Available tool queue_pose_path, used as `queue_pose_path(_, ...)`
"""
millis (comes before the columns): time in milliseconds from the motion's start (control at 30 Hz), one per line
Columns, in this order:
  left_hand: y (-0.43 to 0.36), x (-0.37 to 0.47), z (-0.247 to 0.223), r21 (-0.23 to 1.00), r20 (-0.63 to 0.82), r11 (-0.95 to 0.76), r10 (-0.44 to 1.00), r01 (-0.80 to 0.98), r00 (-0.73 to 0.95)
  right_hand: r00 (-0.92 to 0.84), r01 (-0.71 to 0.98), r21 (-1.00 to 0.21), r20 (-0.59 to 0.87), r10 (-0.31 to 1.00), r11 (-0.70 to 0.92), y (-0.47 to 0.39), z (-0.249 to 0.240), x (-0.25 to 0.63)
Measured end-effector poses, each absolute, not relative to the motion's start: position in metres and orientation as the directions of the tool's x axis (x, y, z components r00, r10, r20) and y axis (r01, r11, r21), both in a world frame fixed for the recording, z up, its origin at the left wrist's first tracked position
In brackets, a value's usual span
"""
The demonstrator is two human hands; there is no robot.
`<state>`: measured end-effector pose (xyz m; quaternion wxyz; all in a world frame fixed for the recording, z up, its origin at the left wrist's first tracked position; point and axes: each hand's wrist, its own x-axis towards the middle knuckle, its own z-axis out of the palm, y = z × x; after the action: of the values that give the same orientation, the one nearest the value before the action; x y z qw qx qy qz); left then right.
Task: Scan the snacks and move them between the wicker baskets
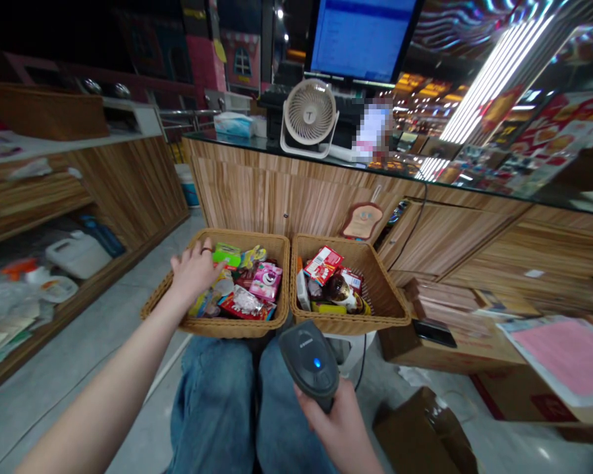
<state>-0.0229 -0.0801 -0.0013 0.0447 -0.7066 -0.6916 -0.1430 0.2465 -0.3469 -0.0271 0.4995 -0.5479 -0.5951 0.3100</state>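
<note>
My right hand (pixel 337 421) is wrapped round the grip of a dark barcode scanner (pixel 309 362) with a blue light on top, held above my knees. My left hand (pixel 196 271) reaches over the left wicker basket (pixel 247 327), fingers spread, beside a green packet (pixel 226 255); whether it touches anything there I cannot tell. Packaged snacks fill that basket, among them a pink box (pixel 266 282) and a red packet (pixel 248 303). The right wicker basket (pixel 388 284) holds several more packages, including a red and white packet (pixel 323 264) and a brown one with a gold label (pixel 340 289).
Behind the baskets stands a wooden counter (pixel 247 187) bearing a fan (pixel 310 113), tissues (pixel 234 124) and a monitor (pixel 360 36). On the right, a phone (pixel 433 333) lies on a cardboard box (pixel 459 355). At left are shelves (pixel 128 191) with a white jug (pixel 78 255).
</note>
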Motion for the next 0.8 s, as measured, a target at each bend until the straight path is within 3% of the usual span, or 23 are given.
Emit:
queue_pose_path(133, -0.054, -0.01, -0.01, -0.038, 0.132, -0.014, 0.991, 0.999, 0.019, 0.091, 0.349, -0.912, 0.263, 0.96, 0.217, -0.345, -0.026, 0.246)
queue_pose_path(233, -0.035, 0.01, -0.015, -0.099, 0.065, -0.044, 0.997, 0.994, 0.05, 0.101, 0.356, -0.909, 0.266, 0.959, 0.215, -0.345, -0.026, 0.247)
queue_pose_path(567, -0.021, 0.001, -0.004, 0.003, 0.054, -0.038, 0.998, 0.999, 0.038, 0.143, 0.36, -0.914, 0.25, 0.958, 0.185, -0.35, -0.032, 0.252)
queue_pose_path(667, -0.03, -0.016, 0.0, 0.147, 0.09, 0.006, 0.996, 0.989, -0.019, 0.15, 0.36, -0.912, 0.264, 0.953, 0.195, -0.349, -0.029, 0.252)
queue_pose_path(800, -0.059, -0.028, -0.003, 0.641, 0.134, -0.118, 0.99, 0.759, 0.042, 0.113, 0.369, -0.909, 0.249, 0.962, 0.192, -0.348, -0.026, 0.252)
